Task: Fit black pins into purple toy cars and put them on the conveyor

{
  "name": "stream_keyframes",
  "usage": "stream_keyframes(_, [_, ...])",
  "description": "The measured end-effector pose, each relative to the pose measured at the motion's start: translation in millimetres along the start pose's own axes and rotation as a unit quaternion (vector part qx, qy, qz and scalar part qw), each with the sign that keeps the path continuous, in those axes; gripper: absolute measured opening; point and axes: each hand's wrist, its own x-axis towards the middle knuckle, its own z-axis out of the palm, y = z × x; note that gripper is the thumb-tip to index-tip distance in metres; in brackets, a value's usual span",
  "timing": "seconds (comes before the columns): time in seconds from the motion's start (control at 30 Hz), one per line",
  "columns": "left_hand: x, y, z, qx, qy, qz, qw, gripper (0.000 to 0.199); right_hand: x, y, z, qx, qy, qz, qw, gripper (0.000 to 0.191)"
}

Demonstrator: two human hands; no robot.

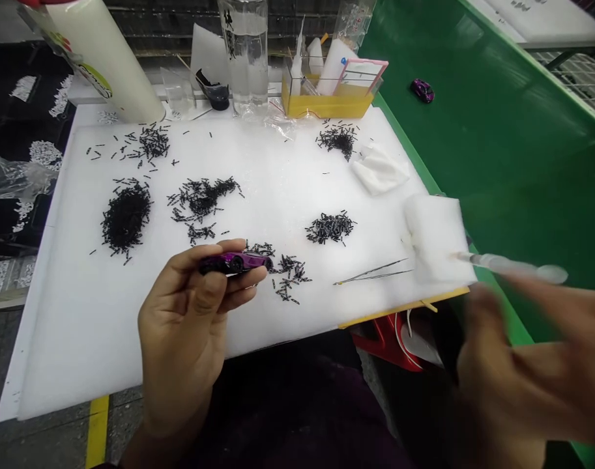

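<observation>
Head view: left hand [184, 319] is pinching purple toy car [236, 262] over white foam sheet [72, 365].
Risk: a slip is scattering black pins [126, 218]. Blurred right hand [517, 352] is moving by white applicator [512, 266], grip unclear. Yellow tray [326, 104] is holding white bottles [333, 68].

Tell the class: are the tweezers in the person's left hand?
No, the left hand grips a purple toy car while the tweezers lie on the white foam board.
</observation>
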Motion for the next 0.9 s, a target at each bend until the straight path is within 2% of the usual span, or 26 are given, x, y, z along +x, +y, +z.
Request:
stream_keyframes(0.1, [1, -2, -2.6, -0.001, 0.000, -0.001, 1.000, 0.008, -7, -3, 14, -0.060, 0.027, -0.017, 0.998, 0.022])
stream_keyframes(0.2, [0, -5, -4.2, 0.002, -0.028, -0.014, 0.999, 0.009, -11, -11, 32, -0.106, 0.070, -0.038, 0.991, 0.006])
stream_keyframes(0.23, [-1, -7, -4.6, 0.004, -0.039, -0.021, 0.999, 0.009, -13, -16, 38, -0.073, 0.086, -0.037, 0.993, 0.006])
stream_keyframes(0.3, [-3, -8, -4.8, 0.005, -0.054, -0.034, 0.998, 0.006, -17, -26, 50, 0.070, 0.093, -0.015, 0.993, 0.013])
stream_keyframes(0.37, [-3, -10, -3.8, 0.002, -0.057, -0.038, 0.998, 0.004, -23, -37, 61, 0.224, 0.066, 0.010, 0.972, 0.021])
stream_keyframes(0.4, [-3, -10, -3.0, 0.000, -0.055, -0.039, 0.998, 0.004, -26, -42, 65, 0.265, 0.052, 0.010, 0.963, 0.027])
stream_keyframes(0.53, [-3, -11, 0.3, -0.005, -0.051, -0.046, 0.998, 0.003, -33, -48, 76, 0.254, 0.030, -0.021, 0.967, 0.041])
stream_keyframes(0.7, [-5, -12, 1.7, -0.004, -0.065, -0.068, 0.996, 0.003, -35, -49, 75, 0.244, 0.015, -0.002, 0.970, 0.033])
stream_keyframes(0.8, [-8, -14, 4.4, 0.002, -0.092, -0.087, 0.992, 0.011, -37, -57, 73, 0.319, 0.078, 0.049, 0.943, 0.030])
stream_keyframes(0.9, [-11, -17, 10.5, 0.001, -0.137, -0.124, 0.983, 0.033, -38, -69, 72, 0.429, 0.126, 0.121, 0.886, 0.020])
